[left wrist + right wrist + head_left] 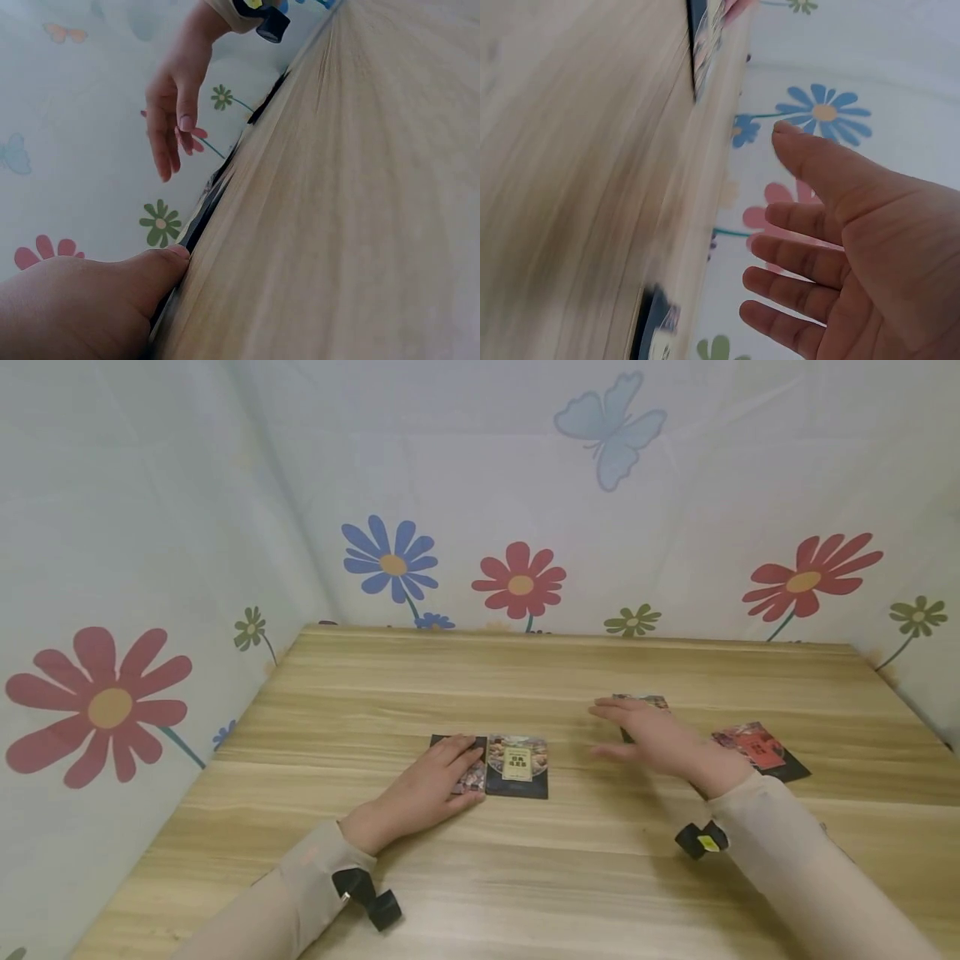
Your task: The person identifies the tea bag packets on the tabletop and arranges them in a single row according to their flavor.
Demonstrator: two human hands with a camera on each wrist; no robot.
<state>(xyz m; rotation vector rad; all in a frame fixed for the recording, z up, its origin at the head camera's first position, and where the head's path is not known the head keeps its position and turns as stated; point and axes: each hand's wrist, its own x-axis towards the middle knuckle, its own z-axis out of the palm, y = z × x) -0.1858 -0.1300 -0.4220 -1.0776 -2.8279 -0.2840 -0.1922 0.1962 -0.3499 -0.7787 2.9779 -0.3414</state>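
Observation:
My left hand (427, 785) rests flat on a dark printed card (471, 781), its fingers extended and covering most of the card. In the left wrist view the thumb lies along the dark edge (196, 227). Right beside it lies a second dark card (517, 787) with a cream label over a food picture. My right hand (656, 735) hovers above the table with nothing in it, fingers spread and thumb apart. It partly hides a third card (654, 701) behind it. Under and beyond its wrist lies a fourth card (763, 750) with a red label, set at an angle.
All the cards lie on a wood-grain table (585, 877). A white cloth (465, 452) printed with flowers and a butterfly hangs behind the table and along its sides. Small black devices (367, 897) are strapped at both wrists.

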